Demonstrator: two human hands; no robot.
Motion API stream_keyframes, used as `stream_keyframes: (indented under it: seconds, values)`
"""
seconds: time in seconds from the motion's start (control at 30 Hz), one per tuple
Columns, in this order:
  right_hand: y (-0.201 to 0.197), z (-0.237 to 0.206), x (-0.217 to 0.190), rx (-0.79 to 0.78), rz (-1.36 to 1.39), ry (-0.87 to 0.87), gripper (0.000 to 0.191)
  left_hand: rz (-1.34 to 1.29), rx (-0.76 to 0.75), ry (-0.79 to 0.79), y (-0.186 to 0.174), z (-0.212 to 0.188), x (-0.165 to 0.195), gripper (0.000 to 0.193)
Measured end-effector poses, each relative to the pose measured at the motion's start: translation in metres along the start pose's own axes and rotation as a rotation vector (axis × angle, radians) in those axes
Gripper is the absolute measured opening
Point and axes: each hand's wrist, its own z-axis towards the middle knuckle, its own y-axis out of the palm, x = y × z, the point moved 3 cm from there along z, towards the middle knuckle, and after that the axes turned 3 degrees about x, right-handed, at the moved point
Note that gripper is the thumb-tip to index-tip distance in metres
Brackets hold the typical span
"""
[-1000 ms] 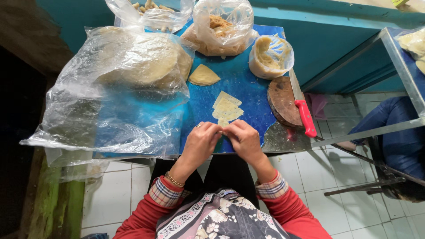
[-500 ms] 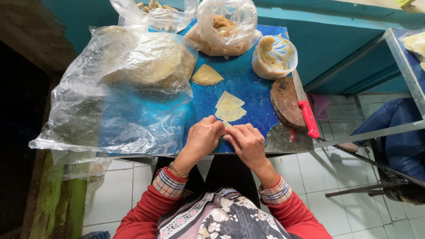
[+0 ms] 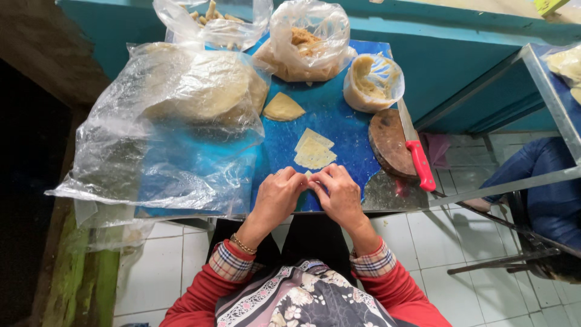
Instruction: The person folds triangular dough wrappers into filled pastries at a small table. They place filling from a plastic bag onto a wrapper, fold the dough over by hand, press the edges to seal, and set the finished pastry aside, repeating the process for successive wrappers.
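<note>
While I'm watching the head view from my end, both hands sit together at the lower middle of the frame, right at the near edge of the blue table (image 3: 339,130). The left hand (image 3: 277,197) and the right hand (image 3: 340,195) are curled in toward each other with fingertips meeting, pinched on a small pale piece of dough wrapper (image 3: 308,175) between them (only a sliver of it peeks out, so I can't tell its shape).

Just above the hands, near the centre of the frame, lies a little stack of square wrappers (image 3: 313,151), flat on the blue surface and apart from the fingers. Further up sits a single folded wedge of dough (image 3: 282,108). On the left half of the frame a big clear plastic bag (image 3: 175,127) covers a pile of round flat sheets. At the top middle there's another plastic bag of brownish filling (image 3: 305,45), and to its right a small bag of pale paste (image 3: 372,82).

Right of centre, a round wooden board (image 3: 388,144) carries a knife with a red handle (image 3: 419,163) along its right side, handle pointing down-frame.
</note>
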Motion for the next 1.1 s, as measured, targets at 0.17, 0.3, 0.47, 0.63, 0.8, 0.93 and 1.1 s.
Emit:
stream_keyframes:
  seconds: [0.17, 0.3, 0.47, 0.63, 0.8, 0.93, 1.1]
  values:
    - [-0.005, -0.006, -0.015, 0.101, -0.030, -0.078, 0.017, 0.030, -0.044, -0.033, 0.004, 0.007, 0.000, 0.005]
    - [-0.005, -0.009, -0.018, 0.101, -0.071, -0.133, 0.018, 0.022, -0.051, -0.085, 0.000, 0.011, -0.003, 0.004]
    - [0.001, -0.005, -0.006, 0.101, -0.084, -0.104, 0.013, -0.096, -0.051, -0.095, -0.004, 0.009, -0.004, 0.012]
    - [0.006, -0.015, -0.013, 0.215, -0.210, -0.171, 0.022, -0.016, -0.021, -0.096, 0.002, 0.010, -0.002, 0.006]
    - [0.002, -0.013, -0.016, 0.126, -0.274, -0.157, 0.031, -0.092, 0.000, -0.080, 0.000, 0.012, -0.003, 0.026]
    - [-0.003, -0.008, -0.015, 0.027, -0.177, -0.113, 0.037, -0.017, -0.011, -0.126, 0.004, 0.013, -0.003, 0.009]
    - [-0.009, 0.000, -0.017, -0.096, -0.105, -0.162, 0.032, -0.099, -0.014, -0.178, 0.002, 0.007, -0.005, 0.013]
